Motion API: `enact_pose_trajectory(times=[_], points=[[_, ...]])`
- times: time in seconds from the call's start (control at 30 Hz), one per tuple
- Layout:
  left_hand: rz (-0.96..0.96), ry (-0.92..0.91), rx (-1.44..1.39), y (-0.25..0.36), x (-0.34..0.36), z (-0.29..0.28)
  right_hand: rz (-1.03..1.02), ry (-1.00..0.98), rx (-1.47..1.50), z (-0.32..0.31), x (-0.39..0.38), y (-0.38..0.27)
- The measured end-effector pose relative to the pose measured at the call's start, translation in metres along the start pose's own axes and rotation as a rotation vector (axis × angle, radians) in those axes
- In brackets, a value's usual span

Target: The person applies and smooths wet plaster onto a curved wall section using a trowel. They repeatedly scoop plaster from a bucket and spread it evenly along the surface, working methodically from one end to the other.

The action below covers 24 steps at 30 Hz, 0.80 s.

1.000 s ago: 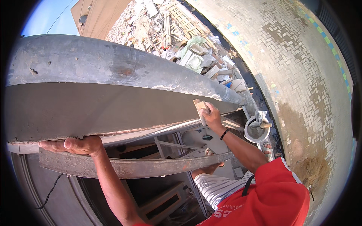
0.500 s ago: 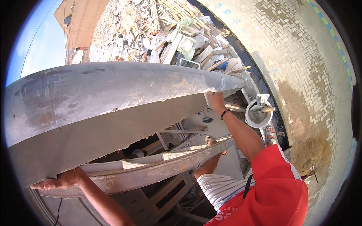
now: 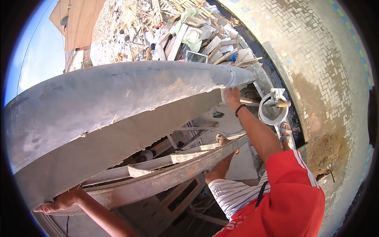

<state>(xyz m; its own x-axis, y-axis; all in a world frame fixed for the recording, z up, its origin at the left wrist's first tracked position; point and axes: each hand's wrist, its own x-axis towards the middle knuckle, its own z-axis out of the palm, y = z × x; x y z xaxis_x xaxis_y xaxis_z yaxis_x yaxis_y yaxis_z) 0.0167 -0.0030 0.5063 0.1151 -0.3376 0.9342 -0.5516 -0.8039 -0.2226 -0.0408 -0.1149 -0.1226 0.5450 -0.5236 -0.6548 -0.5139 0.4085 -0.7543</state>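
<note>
A long flat grey board (image 3: 130, 140) with a ragged, mortar-crusted lower edge runs beneath a thick, rounded grey concrete ledge (image 3: 130, 89). At the board's near left end, my left hand (image 3: 63, 200) grips the lower edge, its thumb along the underside and the other fingers mostly hidden. My right hand (image 3: 233, 96), with a dark bead bracelet (image 3: 239, 110) at the wrist, is closed round the far end, where a pale edge shows. Whether the board touches the ledge along its whole length I cannot tell.
Below the board lies a ribbed, mortar-stained beam (image 3: 173, 179). A white bucket (image 3: 273, 110) of grey mortar with a wooden-handled tool stands at right, near a sandaled foot (image 3: 286, 130). Debris (image 3: 193, 35) is heaped beyond the ledge. Paving (image 3: 312, 51) and a sand patch (image 3: 327, 154) lie right.
The view has shifted slightly, and the ledge's left end sits lower in it. My left hand appears a little lower, my right slightly higher and farther right; both keep their hold on the board.
</note>
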Motion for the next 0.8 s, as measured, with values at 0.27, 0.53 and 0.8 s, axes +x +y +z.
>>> enact_pose_trajectory(times=[0.27, 0.53, 0.8], points=[[-0.073, 0.076, 0.034, 0.010, -0.003, 0.000, -0.286, -0.241, -0.097, -0.014, -0.072, -0.075], [0.018, 0.091, -0.081, 0.020, 0.000, 0.017, -0.315, -0.004, -0.072, 0.004, -0.046, -0.078], [0.033, 0.001, 0.061, 0.010, 0.000, 0.003, -0.488, -0.043, -0.022, -0.022, -0.091, -0.066]])
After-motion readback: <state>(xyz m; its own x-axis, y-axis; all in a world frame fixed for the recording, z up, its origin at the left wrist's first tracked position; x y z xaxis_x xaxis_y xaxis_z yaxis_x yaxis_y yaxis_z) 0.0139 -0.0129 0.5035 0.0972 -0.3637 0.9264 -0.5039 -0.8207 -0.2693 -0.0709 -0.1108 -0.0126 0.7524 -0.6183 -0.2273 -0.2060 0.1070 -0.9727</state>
